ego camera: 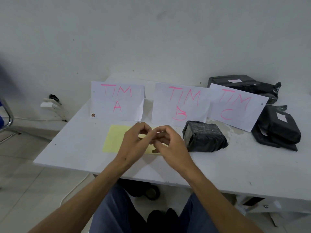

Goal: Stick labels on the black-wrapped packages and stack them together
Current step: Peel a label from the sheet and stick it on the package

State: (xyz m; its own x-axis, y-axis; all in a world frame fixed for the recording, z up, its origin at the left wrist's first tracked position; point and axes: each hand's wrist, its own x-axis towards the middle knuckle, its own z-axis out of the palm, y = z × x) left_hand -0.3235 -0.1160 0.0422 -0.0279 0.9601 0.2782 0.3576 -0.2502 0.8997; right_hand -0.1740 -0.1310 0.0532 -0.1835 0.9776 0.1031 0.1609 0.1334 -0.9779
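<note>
A plain back room or small office put to use as a packing and sorting station — bare, scuffed white walls [151,31], a pale tiled floor [25,174] and a simple white table [235,174] pushed against the wall. Three handwritten paper signs [180,103] in pink marker, "TIM A", "TIM B", "TIM C", stand along the table, with black-wrapped packages [204,137] beside them. A metal chair frame [7,115] shows at the left edge.

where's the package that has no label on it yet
In the head view, the unlabelled black package lies on the white table right of centre, in front of the TIM B sign, just right of the right hand.
</note>
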